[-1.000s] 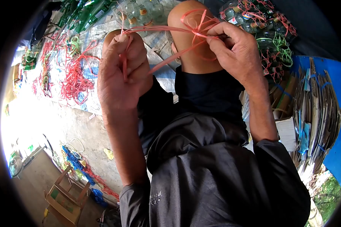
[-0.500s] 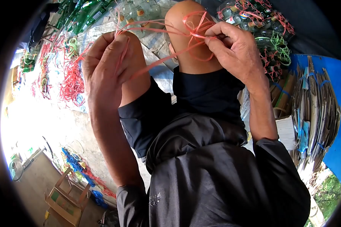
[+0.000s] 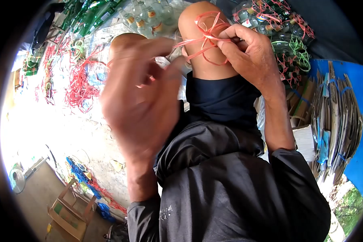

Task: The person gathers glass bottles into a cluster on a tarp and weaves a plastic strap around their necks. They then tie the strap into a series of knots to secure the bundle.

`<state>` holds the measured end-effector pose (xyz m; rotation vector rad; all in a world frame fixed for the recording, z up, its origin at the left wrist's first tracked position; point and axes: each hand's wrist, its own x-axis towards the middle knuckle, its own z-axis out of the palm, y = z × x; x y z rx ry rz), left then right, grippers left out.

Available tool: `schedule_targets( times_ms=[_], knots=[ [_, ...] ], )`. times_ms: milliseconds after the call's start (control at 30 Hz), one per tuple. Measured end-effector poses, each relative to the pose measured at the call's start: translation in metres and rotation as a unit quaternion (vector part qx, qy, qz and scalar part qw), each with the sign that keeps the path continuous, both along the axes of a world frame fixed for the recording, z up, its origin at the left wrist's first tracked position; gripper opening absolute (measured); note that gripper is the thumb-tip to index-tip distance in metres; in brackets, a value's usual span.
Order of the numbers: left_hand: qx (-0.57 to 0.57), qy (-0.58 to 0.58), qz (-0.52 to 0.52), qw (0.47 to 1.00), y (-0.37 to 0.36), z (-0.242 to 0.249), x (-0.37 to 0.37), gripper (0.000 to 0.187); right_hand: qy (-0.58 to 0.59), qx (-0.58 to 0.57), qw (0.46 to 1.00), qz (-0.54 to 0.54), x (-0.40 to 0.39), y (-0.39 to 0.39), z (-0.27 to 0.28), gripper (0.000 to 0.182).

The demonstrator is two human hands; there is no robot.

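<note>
My right hand (image 3: pixel 248 50) pinches red-pink plastic string (image 3: pixel 207 36) between thumb and fingertips, over my knee. The string is looped into a loose bow-like shape, its loops hanging round the pinch. From the loops, flat strands run left towards my left hand (image 3: pixel 143 92), which is smeared by motion. Its thumb and forefinger point right, spaced apart, with their tips right at the strand ends. I cannot tell whether the left fingers grip a strand. A little red string shows at the left palm.
A pile of red string (image 3: pixel 80 88) lies on the floor at left. Green bottles (image 3: pixel 94 18) and clear bottles (image 3: pixel 153 18) stand or lie at the back. String-netted bottles (image 3: pixel 270 20) are at upper right, above stacked cardboard (image 3: pixel 336 113). A wooden chair (image 3: pixel 70 211) is at lower left.
My left hand has moved right and lower, towards the looped string, and its long hold on the strands at upper left is gone. My right hand has stayed nearly still.
</note>
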<state>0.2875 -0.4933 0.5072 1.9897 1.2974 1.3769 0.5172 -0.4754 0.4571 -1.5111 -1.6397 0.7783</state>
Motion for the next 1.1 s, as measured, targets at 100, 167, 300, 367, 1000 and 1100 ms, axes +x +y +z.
schedule_targets(
  times_ms=[100, 167, 300, 367, 1000, 1100],
  knots=[
    [-0.128, 0.101, -0.013, 0.987, -0.003, -0.012, 0.016, 0.027, 0.009, 0.005, 1.000, 0.002, -0.002, -0.002, 0.000, 0.013],
    [-0.099, 0.137, -0.029, 0.985, 0.001, -0.030, 0.022, 0.024, 0.019, 0.020, 1.000, 0.010, -0.002, -0.003, -0.002, 0.012],
    [-0.092, 0.120, -0.048, 0.987, 0.003, -0.050, 0.026, 0.012, 0.000, 0.023, 1.000, 0.015, 0.000, -0.004, 0.001, 0.011],
    [-0.094, 0.106, -0.055, 0.988, 0.004, -0.049, 0.025, 0.009, -0.010, 0.011, 1.000, 0.017, 0.001, -0.003, 0.001, 0.011],
    [-0.185, -0.029, -0.028, 0.982, -0.010, -0.008, -0.017, 0.007, 0.003, 0.032, 0.999, 0.005, 0.008, 0.000, -0.001, 0.010],
    [-0.186, -0.056, -0.027, 0.981, -0.011, -0.008, -0.022, 0.007, 0.003, 0.023, 1.000, -0.003, 0.009, 0.000, -0.004, 0.011]
  ],
)
